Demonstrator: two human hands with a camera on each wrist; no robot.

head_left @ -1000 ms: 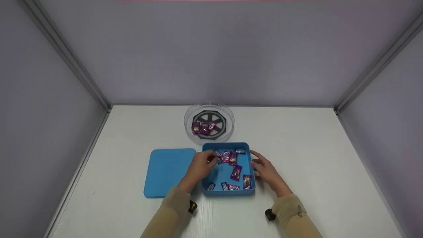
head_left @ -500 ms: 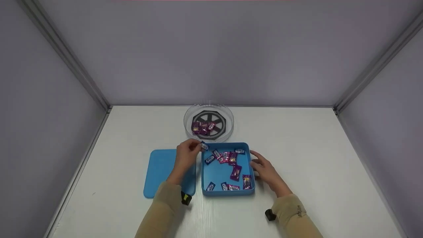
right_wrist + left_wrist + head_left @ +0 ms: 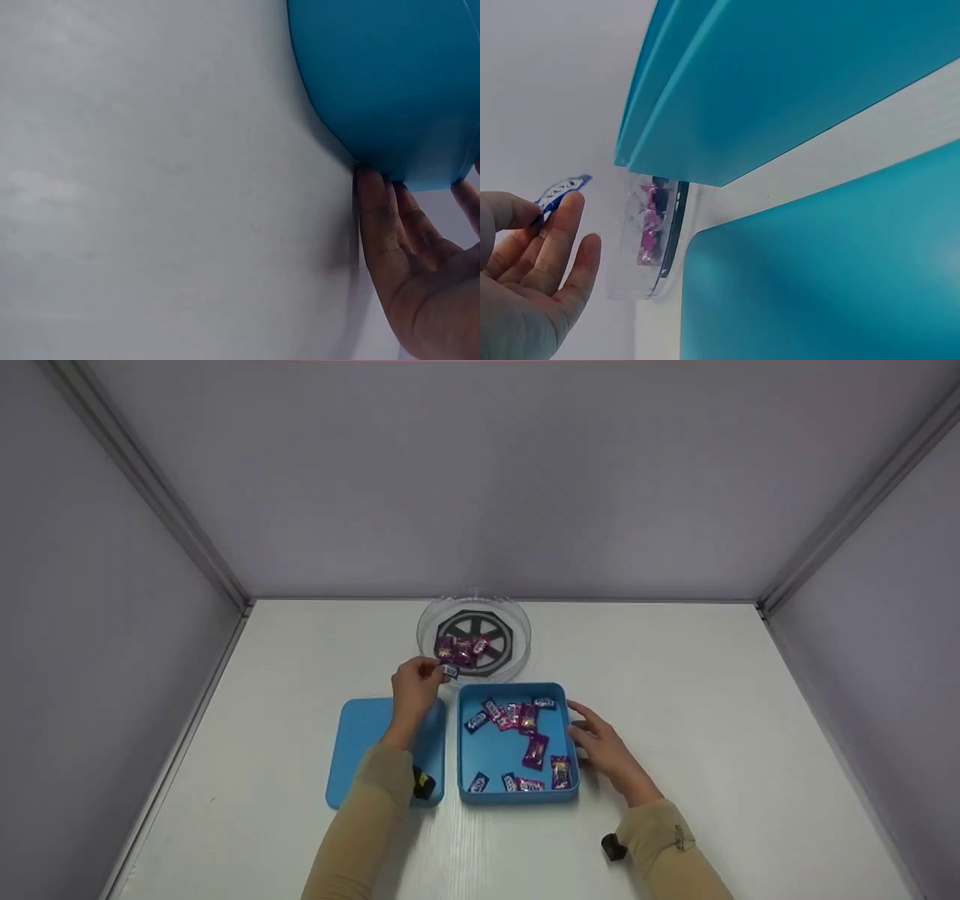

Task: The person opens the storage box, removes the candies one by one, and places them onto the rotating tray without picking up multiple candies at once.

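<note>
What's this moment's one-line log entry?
Left hand pinches blue-wrapped candy near clear dish | Right hand touches blue box | Blue lid beside box

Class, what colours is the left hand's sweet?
The sweet is blue and white, clearest in the left wrist view.

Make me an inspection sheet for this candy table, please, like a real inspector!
Surface: white tabletop.
Job's things: open blue box holding wrapped candies; clear round dish beyond it, with pink and purple candies.
Clutter: blue lid, flat, left of the box.
Hands: left hand pinches a blue-wrapped candy near the dish; right hand touches the box's right side.
Cables: nothing seen.
Surroundings: grey walls left, right and behind.
</note>
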